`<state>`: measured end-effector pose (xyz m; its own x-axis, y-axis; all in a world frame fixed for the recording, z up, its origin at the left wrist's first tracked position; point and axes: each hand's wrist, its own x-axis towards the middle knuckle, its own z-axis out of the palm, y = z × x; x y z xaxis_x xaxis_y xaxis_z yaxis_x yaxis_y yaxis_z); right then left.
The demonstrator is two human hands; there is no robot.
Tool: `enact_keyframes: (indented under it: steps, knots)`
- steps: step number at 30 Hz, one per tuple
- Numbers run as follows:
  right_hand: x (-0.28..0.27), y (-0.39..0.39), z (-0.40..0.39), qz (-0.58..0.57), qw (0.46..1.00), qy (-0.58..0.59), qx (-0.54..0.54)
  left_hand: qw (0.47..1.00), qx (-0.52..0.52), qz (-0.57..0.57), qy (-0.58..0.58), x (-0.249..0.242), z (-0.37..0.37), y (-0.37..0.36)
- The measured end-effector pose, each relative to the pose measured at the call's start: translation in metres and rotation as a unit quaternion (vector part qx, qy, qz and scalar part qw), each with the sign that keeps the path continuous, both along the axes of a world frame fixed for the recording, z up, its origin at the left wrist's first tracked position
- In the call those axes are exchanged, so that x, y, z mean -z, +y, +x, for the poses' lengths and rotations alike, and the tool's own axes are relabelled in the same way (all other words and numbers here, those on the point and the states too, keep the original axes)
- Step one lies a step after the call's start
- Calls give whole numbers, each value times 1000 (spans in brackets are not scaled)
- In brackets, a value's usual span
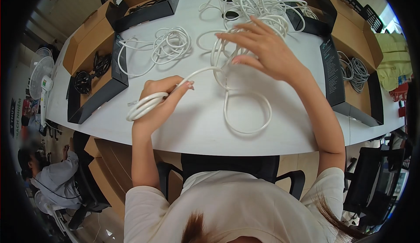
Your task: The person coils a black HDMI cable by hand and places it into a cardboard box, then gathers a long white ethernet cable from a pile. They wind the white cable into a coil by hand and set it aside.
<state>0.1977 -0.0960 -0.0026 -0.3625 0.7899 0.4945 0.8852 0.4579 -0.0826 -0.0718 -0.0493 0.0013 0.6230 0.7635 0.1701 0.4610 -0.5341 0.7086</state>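
Note:
My left hand (159, 98) is closed around a small coil of white cable (146, 106), with a connector end showing at its left. From this coil the cable runs right to a loop (248, 112) lying on the white table. My right hand (262, 48) is over the near edge of a large tangle of white cables (249, 2), its fingers spread and apart. Whether a strand touches its fingertips cannot be made out. A separate loose bundle of white cable (173, 44) lies on the table to the left.
Open black boxes hold black cables at the left (98, 98) and upper left (151, 15). At the right, another open box (334, 74) holds grey cable, with a further box (306, 22) behind. A seated person (54, 175) is at the lower left.

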Motion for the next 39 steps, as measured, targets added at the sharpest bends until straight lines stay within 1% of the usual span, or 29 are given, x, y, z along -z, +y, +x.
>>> enact_keyframes:
  steps: [1, 4, 5, 6, 9, 12, 13, 15, 17, 18, 20, 21, 22, 24, 25, 28, 29, 32, 36, 37, 39]
  knots:
    - [-1, 3, 10, 5, 1000, -8, 19, 1000, 7, -24, -11, 2, -7, 3]
    - [-2, 4, 21, 32, 998, -23, 57, 985, -10, -147, -85, -5, -20, 4]
    - [-3, 1, 19, 36, 996, -36, 72, 978, 4, -156, -135, 1, -24, 7]
    - [-4, -1, 17, 39, 994, -48, 88, 963, 15, -187, -194, 5, -28, 9]
    - [-4, 4, 24, 63, 995, -27, 78, 898, 44, -267, -346, 7, -38, 12]
    - [0, 5, 40, 55, 977, -129, 159, 831, 92, -308, -454, 8, -54, 15]
    - [3, 5, 47, 50, 977, -120, 171, 813, 95, -314, -481, 8, -62, 17]
    - [8, 8, 67, 43, 975, -102, 193, 763, 150, -323, -539, 4, -74, 22]
    - [14, 12, 96, 66, 975, -73, 198, 707, 201, -329, -593, 2, -86, 26]
    - [13, 12, 103, 77, 975, -58, 200, 693, 208, -327, -608, 1, -93, 28]
    - [8, 8, 118, -14, 966, 61, 249, 665, 222, -323, -636, -1, -103, 32]
    - [6, 7, 120, -61, 953, 120, 271, 658, 226, -327, -639, 0, -108, 33]
    - [7, 9, 121, -69, 939, 220, 256, 664, 214, -323, -640, 1, -112, 34]
    - [10, 11, 118, -82, 880, 414, 218, 674, 190, -315, -641, 2, -117, 35]
    - [8, 10, 114, -83, 863, 444, 225, 685, 180, -306, -637, 2, -116, 33]
    - [8, 10, 108, -167, 769, 578, 216, 721, 119, -284, -621, 1, -107, 25]
    - [21, 15, 115, -167, 746, 617, 185, 708, 137, -299, -625, 0, -105, 26]
    - [32, 20, 107, -157, 621, 759, 116, 717, 130, -302, -614, 1, -102, 28]
    - [28, 17, 99, -242, 525, 814, 50, 716, 130, -312, -611, 3, -95, 27]
    - [28, 16, 97, -264, 507, 820, 4, 717, 127, -315, -609, 4, -94, 27]
    - [16, 8, 77, -286, 521, 802, 60, 719, 129, -325, -600, 5, -90, 26]
